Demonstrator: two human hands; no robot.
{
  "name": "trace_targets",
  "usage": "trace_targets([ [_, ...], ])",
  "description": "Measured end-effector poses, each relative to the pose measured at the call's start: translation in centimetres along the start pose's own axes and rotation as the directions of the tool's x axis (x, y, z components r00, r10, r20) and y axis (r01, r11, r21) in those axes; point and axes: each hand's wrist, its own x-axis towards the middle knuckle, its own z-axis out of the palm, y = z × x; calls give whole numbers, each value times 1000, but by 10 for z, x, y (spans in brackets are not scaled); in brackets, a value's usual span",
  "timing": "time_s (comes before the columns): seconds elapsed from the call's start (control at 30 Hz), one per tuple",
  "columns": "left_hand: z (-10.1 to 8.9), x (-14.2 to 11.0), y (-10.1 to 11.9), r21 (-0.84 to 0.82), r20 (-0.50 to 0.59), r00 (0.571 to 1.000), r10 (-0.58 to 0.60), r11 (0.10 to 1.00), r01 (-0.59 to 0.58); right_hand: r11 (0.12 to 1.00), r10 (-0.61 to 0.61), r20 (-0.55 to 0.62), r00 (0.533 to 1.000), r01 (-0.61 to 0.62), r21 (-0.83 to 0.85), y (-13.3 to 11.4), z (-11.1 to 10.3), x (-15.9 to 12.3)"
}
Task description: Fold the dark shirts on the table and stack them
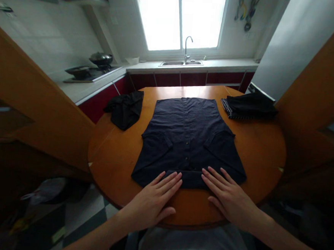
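Observation:
A dark navy button-up shirt [187, 136] lies spread flat, front side up, on a round wooden table [118, 163]. Its collar end points toward me and its sleeves are folded in. My left hand [153, 202] rests flat on the table with fingers stretched out, the fingertips touching the collar edge. My right hand [230, 200] lies flat the same way, its fingertips on the shirt's near edge to the right of the collar. Neither hand holds anything.
A crumpled black garment [125, 108] lies at the table's back left. A folded dark garment with a striped edge [250, 106] sits at the back right. Behind the table are a kitchen counter with a sink [181, 63] and a stove with pans [89, 72].

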Motion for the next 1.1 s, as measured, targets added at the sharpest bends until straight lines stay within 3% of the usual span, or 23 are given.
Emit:
trace_targets([
  [0.4,2,-2,-13,-43,-108,992,60,997,-65,998,-42,-54,998,44,48,3,2,7],
  [0.6,4,-2,-14,-75,-158,987,16,997,-28,991,-82,-57,995,88,100,3,2,8],
  [0.77,8,4,-14,-152,-310,943,-119,986,74,971,78,-153,985,-41,235,0,6,11],
  [0.93,11,15,-12,-380,-381,864,-328,908,177,870,391,-209,896,-286,401,-2,10,20],
  [1.0,9,16,-11,-481,-391,829,-400,857,187,833,431,-175,885,-317,453,-2,8,21],
  [1.1,5,11,-10,-557,-394,820,-416,817,148,823,364,-143,921,-246,511,-4,3,16],
])
